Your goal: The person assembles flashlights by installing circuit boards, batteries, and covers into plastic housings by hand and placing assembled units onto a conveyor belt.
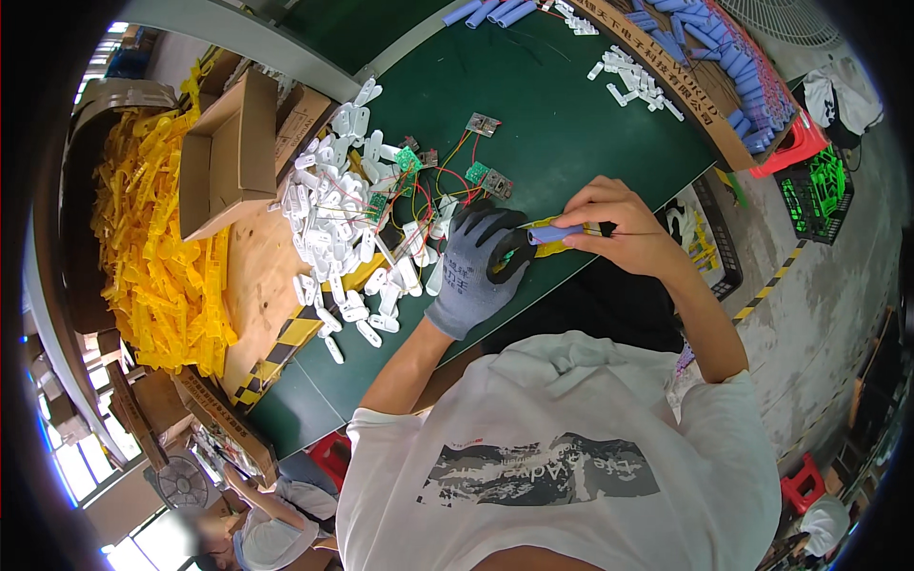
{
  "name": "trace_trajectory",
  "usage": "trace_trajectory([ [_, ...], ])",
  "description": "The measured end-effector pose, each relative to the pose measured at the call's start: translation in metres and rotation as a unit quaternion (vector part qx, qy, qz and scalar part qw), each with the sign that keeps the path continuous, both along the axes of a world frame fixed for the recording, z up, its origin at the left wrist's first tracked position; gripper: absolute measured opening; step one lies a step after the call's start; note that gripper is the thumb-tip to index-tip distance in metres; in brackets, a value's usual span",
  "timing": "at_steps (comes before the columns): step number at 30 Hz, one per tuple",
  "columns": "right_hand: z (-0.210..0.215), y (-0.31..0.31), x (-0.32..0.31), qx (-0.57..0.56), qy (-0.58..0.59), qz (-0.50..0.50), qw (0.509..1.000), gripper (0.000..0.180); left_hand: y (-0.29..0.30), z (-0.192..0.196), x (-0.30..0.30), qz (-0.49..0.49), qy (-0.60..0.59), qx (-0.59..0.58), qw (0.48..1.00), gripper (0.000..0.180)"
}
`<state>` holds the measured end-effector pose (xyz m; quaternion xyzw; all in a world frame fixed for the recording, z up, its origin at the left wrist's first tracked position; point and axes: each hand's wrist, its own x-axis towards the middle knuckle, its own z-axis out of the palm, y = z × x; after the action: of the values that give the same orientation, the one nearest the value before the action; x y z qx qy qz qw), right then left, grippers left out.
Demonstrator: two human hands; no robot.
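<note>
My left hand (479,271), in a grey work glove with black fingers, is curled round one end of a yellow plastic piece (549,250). A bit of green shows inside its grip, too small to name. My bare right hand (624,226) pinches a purple cylindrical battery cell (550,233) that lies along the yellow piece, close to the gloved fingertips. Left of the glove, a big heap of white plastic casings (328,214) covers the green table (562,114). Green circuit boards (408,160) with red and yellow wires lie on and beside that heap.
An open cardboard box (228,162) stands at the left beside a pile of yellow plastic parts (157,238). At the far right, a cardboard carton (700,100) holds many purple cells. Small white parts (636,81) lie near it. A co-worker (271,523) sits at lower left.
</note>
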<state>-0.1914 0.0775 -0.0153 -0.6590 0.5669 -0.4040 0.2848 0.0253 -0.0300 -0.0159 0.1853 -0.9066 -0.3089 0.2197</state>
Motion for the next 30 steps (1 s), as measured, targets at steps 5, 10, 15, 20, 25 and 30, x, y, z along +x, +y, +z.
trace_trajectory([
  [5,0.006,-0.001,0.011,-0.022,0.028,-0.001,0.999,0.021,-0.001,-0.004,0.000,-0.014,0.020,-0.007,1.000,0.025],
  [10,-0.002,-0.003,0.014,-0.063,0.067,0.026,0.995,0.022,-0.008,-0.006,0.008,-0.030,0.043,0.003,0.999,0.030],
  [15,0.002,-0.002,0.025,-0.094,0.072,-0.007,0.993,0.024,-0.006,-0.004,0.015,-0.052,0.044,-0.009,0.998,0.044],
  [20,-0.008,0.002,0.028,-0.086,0.061,-0.007,0.994,0.023,-0.010,-0.011,0.017,-0.052,0.090,0.009,0.995,0.075],
  [25,-0.009,0.003,0.017,-0.084,0.085,0.001,0.993,0.028,-0.013,-0.004,0.025,-0.055,0.237,0.072,0.967,0.066],
  [30,0.000,0.013,0.019,-0.118,0.233,0.043,0.964,0.045,0.029,-0.001,0.014,-0.240,0.274,-0.204,0.909,0.031],
])
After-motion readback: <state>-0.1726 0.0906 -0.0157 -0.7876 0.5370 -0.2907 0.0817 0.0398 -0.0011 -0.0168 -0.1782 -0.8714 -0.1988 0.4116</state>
